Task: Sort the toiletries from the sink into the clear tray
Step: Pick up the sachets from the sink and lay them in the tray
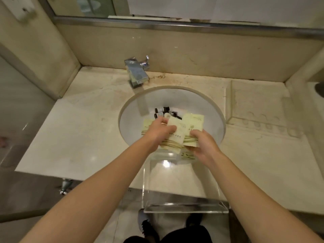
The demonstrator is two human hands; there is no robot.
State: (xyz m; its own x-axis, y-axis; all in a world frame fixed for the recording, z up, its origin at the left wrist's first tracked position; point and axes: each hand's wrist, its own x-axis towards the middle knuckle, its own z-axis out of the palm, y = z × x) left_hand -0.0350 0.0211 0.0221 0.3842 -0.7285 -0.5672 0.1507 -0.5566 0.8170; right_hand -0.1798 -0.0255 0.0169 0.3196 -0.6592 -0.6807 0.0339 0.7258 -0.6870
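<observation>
A round white sink (201, 109) holds small dark bottles (162, 110) and pale yellow toiletry packets with green stripes. My left hand (158, 133) grips one packet (175, 135) over the sink's front part. My right hand (204, 144) pinches a second packet (193, 128) by its lower end. Another packet (147, 126) lies partly hidden behind my left hand. The clear tray (184, 206) stands at the counter's front edge, just below my hands, overhanging the edge. One more packet (187, 156) shows through the tray's far end.
A chrome faucet (137, 72) stands behind the sink. The marble counter (78, 137) spreads left and right. A moulded soap-dish recess (257, 104) sits at the right. A mirror and backsplash rise behind. My feet show on the floor below.
</observation>
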